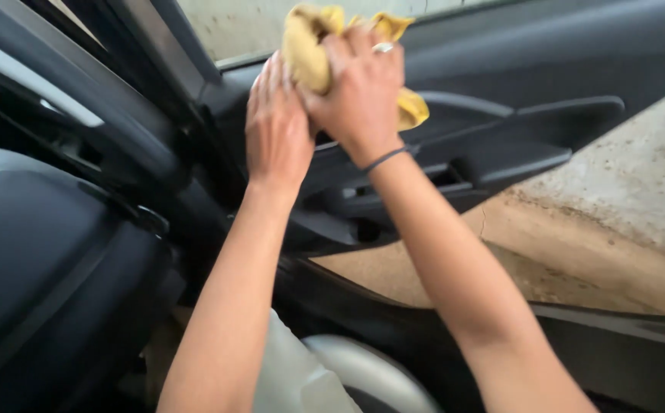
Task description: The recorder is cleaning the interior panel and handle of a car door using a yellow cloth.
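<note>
A bunched yellow cloth [306, 47] is pressed against the upper part of a dark car door panel [546, 57], just under the window edge. My right hand [359, 92] is closed around the cloth, with a ring on one finger and a thin dark band on the wrist. My left hand [275, 126] lies flat beside it, fingers together and pointing up, touching the cloth's left side and resting against the door panel.
The open door has an armrest and pull handle [512, 145] to the right of my hands. A dark dashboard [42, 252] fills the left. Concrete and sandy ground [615, 222] shows beyond the door. A grey sill [363, 367] sits below.
</note>
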